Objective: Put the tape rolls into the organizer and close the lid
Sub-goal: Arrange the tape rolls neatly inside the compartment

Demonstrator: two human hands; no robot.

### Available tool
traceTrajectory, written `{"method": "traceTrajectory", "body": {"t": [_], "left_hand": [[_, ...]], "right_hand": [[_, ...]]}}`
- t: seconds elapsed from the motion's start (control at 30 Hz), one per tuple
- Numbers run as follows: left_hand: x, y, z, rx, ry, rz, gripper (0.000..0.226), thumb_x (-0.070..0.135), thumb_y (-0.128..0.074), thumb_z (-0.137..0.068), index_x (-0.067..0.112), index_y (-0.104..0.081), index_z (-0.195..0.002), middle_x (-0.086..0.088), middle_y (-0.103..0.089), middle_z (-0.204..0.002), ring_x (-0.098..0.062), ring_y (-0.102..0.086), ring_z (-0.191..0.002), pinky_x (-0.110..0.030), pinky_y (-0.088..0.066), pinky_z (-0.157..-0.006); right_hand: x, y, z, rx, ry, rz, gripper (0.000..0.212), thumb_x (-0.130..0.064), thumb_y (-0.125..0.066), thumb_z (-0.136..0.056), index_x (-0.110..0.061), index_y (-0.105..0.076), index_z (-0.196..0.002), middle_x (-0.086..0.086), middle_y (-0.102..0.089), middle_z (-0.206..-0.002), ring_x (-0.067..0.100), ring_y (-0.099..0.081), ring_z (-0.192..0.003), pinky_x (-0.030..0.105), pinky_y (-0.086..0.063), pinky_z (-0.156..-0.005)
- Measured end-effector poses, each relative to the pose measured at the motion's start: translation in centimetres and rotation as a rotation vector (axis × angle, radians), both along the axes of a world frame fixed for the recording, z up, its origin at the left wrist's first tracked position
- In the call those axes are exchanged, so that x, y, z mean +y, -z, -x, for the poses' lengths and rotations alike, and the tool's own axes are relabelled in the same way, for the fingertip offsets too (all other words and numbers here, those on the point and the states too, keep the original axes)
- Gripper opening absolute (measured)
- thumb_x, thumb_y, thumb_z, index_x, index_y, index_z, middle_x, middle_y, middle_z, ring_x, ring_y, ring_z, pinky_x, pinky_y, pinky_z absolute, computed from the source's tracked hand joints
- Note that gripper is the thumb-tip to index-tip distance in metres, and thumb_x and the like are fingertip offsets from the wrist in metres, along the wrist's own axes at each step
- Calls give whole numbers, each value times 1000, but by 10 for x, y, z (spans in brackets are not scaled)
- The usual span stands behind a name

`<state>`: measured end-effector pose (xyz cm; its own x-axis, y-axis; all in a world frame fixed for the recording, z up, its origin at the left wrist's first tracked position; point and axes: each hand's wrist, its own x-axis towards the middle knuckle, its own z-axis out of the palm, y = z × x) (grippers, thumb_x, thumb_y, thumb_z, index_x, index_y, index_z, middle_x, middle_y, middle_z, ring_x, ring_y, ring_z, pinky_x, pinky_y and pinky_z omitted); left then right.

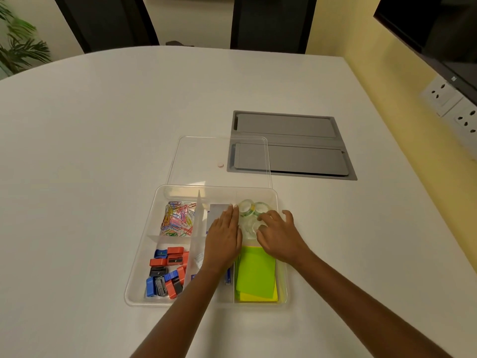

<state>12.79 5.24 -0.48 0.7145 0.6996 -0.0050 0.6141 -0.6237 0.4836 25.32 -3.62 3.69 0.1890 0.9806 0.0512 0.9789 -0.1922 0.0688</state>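
Tape rolls (249, 211), light and slippery (judged), are pressed between flat left hand (224, 237) and curled right hand (277, 235); neither grip closed.

White surface (103, 151), rounded far edge. Clear organizer (140, 267) sits on it, under both hands. Clear lid (219, 151) lies flat just beyond hands, partly overlapping grey hatch (296, 148) set in surface, beyond right hand (280, 240).

We find the organizer (140, 257) near us on the table (103, 125), its lid (196, 156) lying just behind it, tape rolls (251, 209) in its far-right compartment, paper clips (178, 218) far-left
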Motion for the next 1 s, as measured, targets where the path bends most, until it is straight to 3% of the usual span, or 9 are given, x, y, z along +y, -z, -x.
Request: {"method": "traceTrajectory", "body": {"t": [0.17,0.27,0.33,0.4,0.5,0.73,1.0], "left_hand": [[0,0,-1,21,10,-18,50,27,-26,-98,21,-9,-145,-10,-13,-157,-21,-16,-144,-33,-16,-117],[2,-1,-1,28,40,-55,45,33,-27,-98,26,-23,-142,-11,-7,-157,-24,-5,-146,-34,-8,-119],[5,-4,-2,45,135,-129,43,38,-28,-97,28,-33,-139,-8,3,-156,-25,8,-145,-36,3,-118],[10,-7,-5,105,264,-225,44,43,-25,-96,31,-35,-137,-1,13,-153,-23,16,-142,-38,12,-115],[16,-14,-10,192,332,-264,46,48,-21,-95,33,-41,-133,1,10,-156,-21,18,-143,-40,14,-116],[17,-20,-6,234,401,-319,58,52,-22,-94,12,-53,-124,-3,0,-157,-23,8,-145,-43,16,-115],[9,-12,1,291,308,-228,54,50,-19,-95,15,-46,-126,-4,3,-158,-22,11,-145,-41,10,-118]], "right_hand": [[-11,2,-12,-96,-33,-98,16,-28,-64,-69,-21,-71,-56,0,-75,-91,16,-71,-83,39,-57,-72],[-12,6,-11,-41,-26,-103,14,-27,-66,-74,-20,-74,-66,5,-74,-101,20,-70,-94,47,-54,-82],[-10,11,-11,48,-4,-16,23,-30,-56,-88,-16,-73,-91,10,-63,-126,24,-57,-120,56,-39,-101],[-8,13,-13,158,31,128,36,-38,-37,-97,-19,-63,-115,5,-38,-150,21,-27,-142,57,-13,-114],[-7,18,-15,203,57,163,42,-43,-28,-98,-25,-58,-121,-2,-23,-157,17,-10,-147,56,0,-117],[-13,22,-14,205,72,149,42,-38,-29,-98,-21,-63,-116,-1,-30,-154,18,-12,-147,57,0,-117],[-2,15,-5,164,59,233,45,-35,-27,-99,-15,-62,-118,1,-50,-142,20,-24,-143,67,8,-111]]}}
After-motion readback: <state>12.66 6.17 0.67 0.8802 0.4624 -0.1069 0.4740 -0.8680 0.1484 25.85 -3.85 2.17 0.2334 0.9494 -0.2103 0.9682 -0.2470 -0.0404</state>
